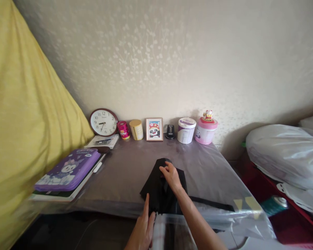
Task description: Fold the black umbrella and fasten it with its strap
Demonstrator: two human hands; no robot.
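A black folding umbrella [153, 187] lies partly collapsed at the table's front edge, its loose fabric panels spread and its rib tips bunched at the near end. Around that near end my left hand [144, 225] is closed, with the index finger stretched along the fabric; the handle itself is mostly hidden. My right hand [170, 176] rests over the upper part of the umbrella, fingers bent and pinching the black cloth. To the right of it, a narrow black strip [211, 203] lies along the table edge.
Along the wall stand a clock [103, 122], a pink can [123, 130], a yellow tin [136, 130], a framed panda picture [154, 129] and two tubs [186, 131]. A purple case [70, 168] sits on books at left. A plastic-covered table [206, 166] holds them; bags [284, 152] lie right.
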